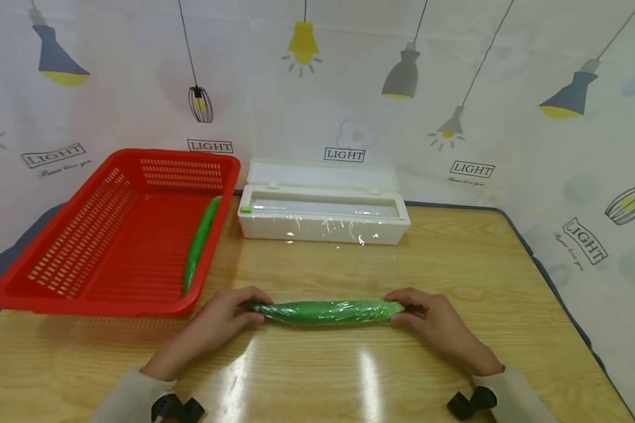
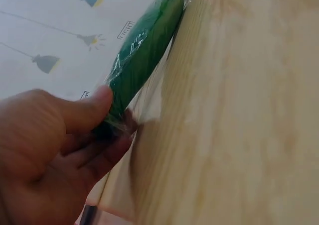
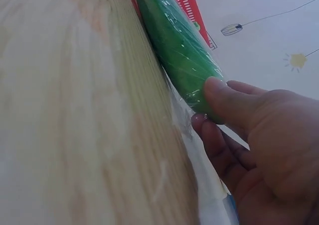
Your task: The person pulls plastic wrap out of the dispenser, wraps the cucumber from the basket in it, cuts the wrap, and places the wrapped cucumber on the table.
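A green cucumber (image 1: 328, 312) in shiny clear plastic wrap lies crosswise over the table in front of the body. My left hand (image 1: 224, 317) pinches its darker left end between thumb and fingers, and the left wrist view shows wrinkled film at that tip (image 2: 117, 120). At the paler right end, my right hand (image 1: 434, 320) grips with the thumb on top and fingers curled below. Behind the cucumber stands a white wrap dispenser box (image 1: 323, 230), its lid (image 1: 323, 176) raised. Glossy film glints over the box's front and onto the table.
A red plastic basket (image 1: 122, 305) with slotted sides stands at the left, holding an unwrapped cucumber (image 1: 201, 244) along its right wall. A bright green slider (image 1: 246, 209) sits at the dispenser's left end. The patterned cloth (image 1: 455, 176) rises behind the wooden table (image 1: 481, 264).
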The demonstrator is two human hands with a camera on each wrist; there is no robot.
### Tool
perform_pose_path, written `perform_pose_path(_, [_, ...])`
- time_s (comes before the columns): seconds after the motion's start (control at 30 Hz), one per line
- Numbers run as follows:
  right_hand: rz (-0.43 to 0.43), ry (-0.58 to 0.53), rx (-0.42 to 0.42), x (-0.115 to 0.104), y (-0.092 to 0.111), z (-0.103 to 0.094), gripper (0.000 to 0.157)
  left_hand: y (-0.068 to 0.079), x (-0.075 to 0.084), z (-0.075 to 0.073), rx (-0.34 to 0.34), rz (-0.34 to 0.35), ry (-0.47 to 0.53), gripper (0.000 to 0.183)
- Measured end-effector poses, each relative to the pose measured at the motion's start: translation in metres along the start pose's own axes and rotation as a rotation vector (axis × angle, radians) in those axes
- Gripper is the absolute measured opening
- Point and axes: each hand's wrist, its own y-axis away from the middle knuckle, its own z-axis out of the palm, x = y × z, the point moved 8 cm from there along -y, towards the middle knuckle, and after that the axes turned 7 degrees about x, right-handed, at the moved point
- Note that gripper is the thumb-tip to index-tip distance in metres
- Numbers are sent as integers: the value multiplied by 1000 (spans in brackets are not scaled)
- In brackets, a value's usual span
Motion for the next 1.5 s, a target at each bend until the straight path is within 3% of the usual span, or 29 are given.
perform_pose_path(0.17, [68,19,14,3,-1,-2,32,0,-4,-6,115,-16,2,26])
perform_pose_path(0.4, [99,19,42,12,-4,2,30,3,-19,-6,229,-130,123,22])
perform_pose_path(0.6, [138,34,56,15,-7,3,25,5,-23,-10,291,-159,84,14])
perform_pose_path(0.87, [128,50,84,12,-9,2,24,4,-26,-10,295,-188,66,32])
perform_pose_path(1.03, [54,78,118,10,-11,0,20,3,-23,-12,325,-182,27,25])
perform_pose_path(1.17, [44,92,129,12,-12,0,19,2,-22,-14,340,-200,-5,19])
perform_pose_path(1.5, [30,92,71,13,-12,-1,26,-1,-24,-11,330,-246,1,18])
